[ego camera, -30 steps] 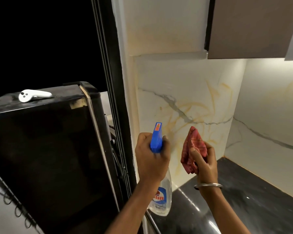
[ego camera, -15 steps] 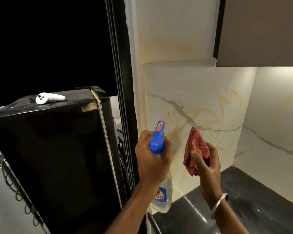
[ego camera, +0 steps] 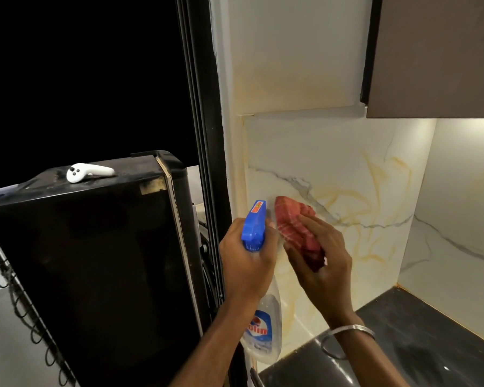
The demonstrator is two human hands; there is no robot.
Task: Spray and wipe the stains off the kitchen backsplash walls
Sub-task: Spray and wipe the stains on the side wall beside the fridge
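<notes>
1. The only writing that can be read is on the clear plastic spray bottle [ego camera: 263, 311] with a blue trigger head. Its blue, red and white label shows the letters "olin"; the rest is hidden by the wrist.
2. An orange sticker sits on top of the trigger head, its print too small to read.
3. The left hand [ego camera: 246, 263] grips the spray bottle at its neck, fingers curled round it, the nozzle towards the wall.
4. The right hand [ego camera: 323, 263], just beside the left, holds a folded red checked cloth [ego camera: 294, 224] between thumb and fingers.
5. The cloth is up against the white marble-look backsplash [ego camera: 333, 152]. Whether it touches the wall cannot be told.
6. Yellow-orange stains [ego camera: 375, 191] streak the backsplash to the right of the cloth and below the hands.
7. A silver bangle [ego camera: 349, 329] circles the right wrist, above the black stone countertop [ego camera: 436, 344].
8. A white handheld controller [ego camera: 88, 171] lies on top of the black refrigerator [ego camera: 95, 261] to the left.
</notes>
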